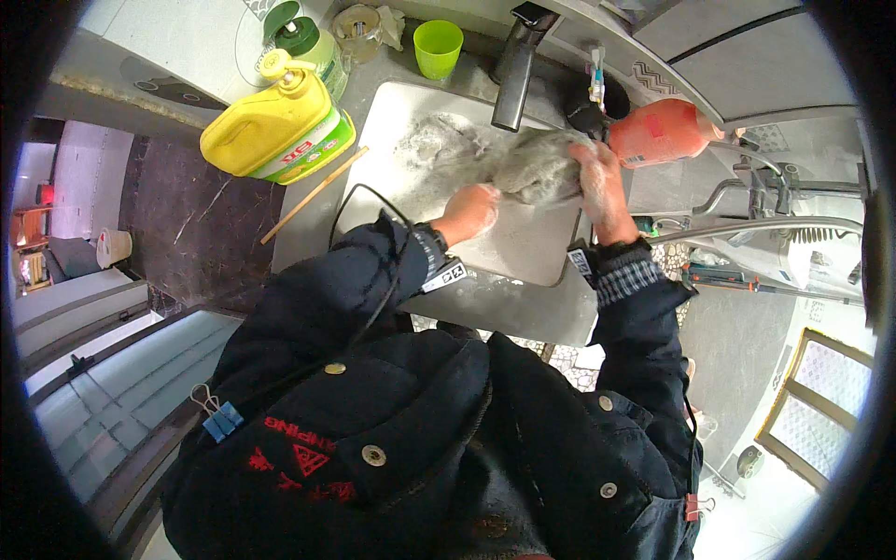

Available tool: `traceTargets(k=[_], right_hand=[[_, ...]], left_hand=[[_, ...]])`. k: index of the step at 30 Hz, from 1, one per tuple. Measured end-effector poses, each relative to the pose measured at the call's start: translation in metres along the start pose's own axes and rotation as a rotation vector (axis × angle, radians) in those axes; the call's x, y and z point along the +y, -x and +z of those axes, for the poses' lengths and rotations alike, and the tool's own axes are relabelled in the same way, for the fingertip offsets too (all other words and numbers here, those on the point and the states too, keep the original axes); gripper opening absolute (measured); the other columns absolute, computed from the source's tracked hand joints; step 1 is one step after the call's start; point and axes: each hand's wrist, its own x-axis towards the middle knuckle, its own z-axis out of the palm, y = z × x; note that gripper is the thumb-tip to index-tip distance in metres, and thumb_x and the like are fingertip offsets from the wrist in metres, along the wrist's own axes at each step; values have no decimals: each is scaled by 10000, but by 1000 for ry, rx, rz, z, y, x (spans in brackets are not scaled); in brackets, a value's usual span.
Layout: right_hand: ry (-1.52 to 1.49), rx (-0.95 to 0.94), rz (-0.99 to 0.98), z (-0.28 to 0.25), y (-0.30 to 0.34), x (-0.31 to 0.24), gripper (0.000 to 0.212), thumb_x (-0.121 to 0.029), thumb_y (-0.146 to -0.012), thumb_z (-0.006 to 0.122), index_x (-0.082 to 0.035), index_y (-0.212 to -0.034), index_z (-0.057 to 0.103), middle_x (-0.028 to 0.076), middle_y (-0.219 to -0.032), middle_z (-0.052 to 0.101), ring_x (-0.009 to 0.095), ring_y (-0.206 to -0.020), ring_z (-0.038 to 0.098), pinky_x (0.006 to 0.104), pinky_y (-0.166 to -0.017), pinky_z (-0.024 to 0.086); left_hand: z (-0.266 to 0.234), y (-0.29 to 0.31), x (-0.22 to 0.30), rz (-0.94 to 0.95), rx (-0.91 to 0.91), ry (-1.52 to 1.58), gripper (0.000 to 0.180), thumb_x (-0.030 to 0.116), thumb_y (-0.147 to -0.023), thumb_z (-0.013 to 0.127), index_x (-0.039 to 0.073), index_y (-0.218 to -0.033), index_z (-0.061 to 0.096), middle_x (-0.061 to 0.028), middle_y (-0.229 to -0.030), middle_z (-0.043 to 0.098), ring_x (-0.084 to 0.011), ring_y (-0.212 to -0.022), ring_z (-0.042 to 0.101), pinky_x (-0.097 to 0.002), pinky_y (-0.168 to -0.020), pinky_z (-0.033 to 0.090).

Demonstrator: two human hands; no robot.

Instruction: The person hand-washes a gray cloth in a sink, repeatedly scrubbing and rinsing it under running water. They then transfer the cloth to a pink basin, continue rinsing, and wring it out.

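A wet, foamy grey cloth (537, 170) lies bunched in the white sink basin (523, 250), below the dark faucet (515, 79). My right hand (602, 191), coated in suds, grips the cloth's right end. At its lower left edge my left hand (473, 213) is closed, with foam on the knuckles; its fingers are curled around an edge of the cloth, mostly out of sight. Grey suds (439, 149) cover the left part of the basin.
Left of the sink stand a yellow jug (280, 121) and a wooden stick (315, 194). A lime green cup (438, 49) and a glass jar (358, 33) sit behind. An orange-pink bottle (661, 132) borders the right side. A black cable (383, 199) loops near my left sleeve.
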Motion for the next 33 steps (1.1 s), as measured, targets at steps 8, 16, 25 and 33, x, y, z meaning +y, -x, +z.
traceTargets(k=[8, 16, 25, 33], right_hand=[[136, 159, -158, -19, 45, -32, 218, -121, -792, 578, 53, -923, 580, 71, -847, 602, 129, -759, 508, 280, -673, 439], [88, 275, -235, -32, 75, -78, 229, -162, -852, 532, 44, -939, 580, 56, -846, 586, 123, -751, 504, 261, -676, 421], [1013, 672, -854, -58, 92, -103, 384, 132, -616, 586, -11, -971, 555, 165, -1017, 553, 310, -838, 575, 301, -778, 456], [-244, 397, -107, -32, 94, -101, 136, -135, -852, 513, -10, -861, 567, 7, -786, 539, 77, -698, 462, 211, -609, 373]], left_hand=[[12, -31, 9, 205, -1, -783, 286, 186, -859, 494, 106, -1072, 667, -172, -1383, 355, -345, -1295, 297, -678, -977, 205], [17, -25, 15, 609, -76, -1040, 171, 169, -706, 579, 103, -793, 711, -74, -932, 620, -267, -1015, 523, -522, -855, 366], [10, -32, 9, 389, -564, -784, 145, 81, -694, 560, 19, -765, 671, -158, -816, 646, -360, -845, 617, -446, -677, 500], [13, -56, -23, 474, -72, -1033, 391, 197, -812, 546, 264, -1194, 593, -25, -1255, 494, -294, -1218, 408, -583, -889, 336]])
